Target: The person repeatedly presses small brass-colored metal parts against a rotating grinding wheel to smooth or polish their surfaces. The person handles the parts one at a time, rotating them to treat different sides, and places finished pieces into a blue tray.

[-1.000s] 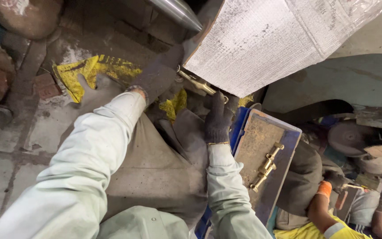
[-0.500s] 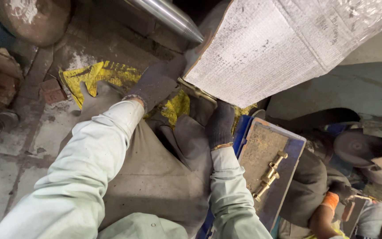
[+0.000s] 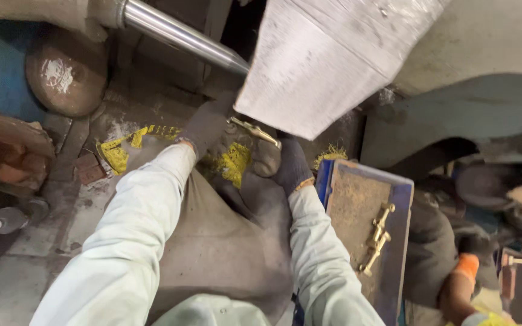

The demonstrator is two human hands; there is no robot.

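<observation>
Reaching forward under a big pale block (image 3: 327,66) with a rough, scratched face, both of the person's hands are working in dark knitted gloves and pale, smooth sleeves. The left hand (image 3: 206,124) is curling around the near end of a slim brass-coloured tool (image 3: 254,131), which is lying tilted just below the block's lower edge. The right hand (image 3: 291,164) is closing at the tool's other end, its fingers bent downward; whether they are truly gripping the metal or only pressing against it, I cannot tell.

Above the left hand a polished steel rod (image 3: 179,34), round and shiny, is running diagonally toward the block. Below the hands, dusty grey cloth is covering the person's lap, and the grimy floor (image 3: 61,199) is showing crumpled yellow scraps (image 3: 116,151).

Just beside the right sleeve a flat blue metal tray (image 3: 357,211), rusty and gritty inside, is carrying a pair of small brass fittings (image 3: 377,238) lying end to end. At the lower right, another person's orange-cuffed glove (image 3: 463,274) is showing.
</observation>
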